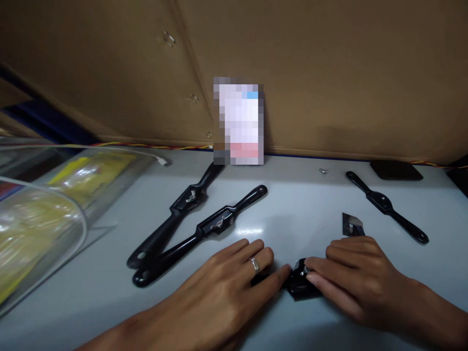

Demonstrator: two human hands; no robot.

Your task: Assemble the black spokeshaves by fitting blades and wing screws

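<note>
A black spokeshave (303, 288) lies on the grey table in front of me, mostly covered by my hands. My left hand (234, 278), wearing a ring, is closed around its left handle, with the index finger reaching to its body. Thumb and index finger of my right hand (361, 282) pinch a small silvery screw (302, 273) on the body. The right handle is hidden. Just beyond my right hand lies a flat metal blade (350, 225), partly covered. Two spokeshaves with wing screws, one nearer (217, 222) and one farther (186, 199), rest to the left.
A bare spokeshave body (380, 201) lies at right, near a dark flat object (396, 170). Small screws (323, 171) lie at the back. A blurred-out upright panel (243, 122) leans on the cardboard wall (329, 73). Plastic-wrapped yellow packets (73, 195) and a white cable (86, 222) are at left.
</note>
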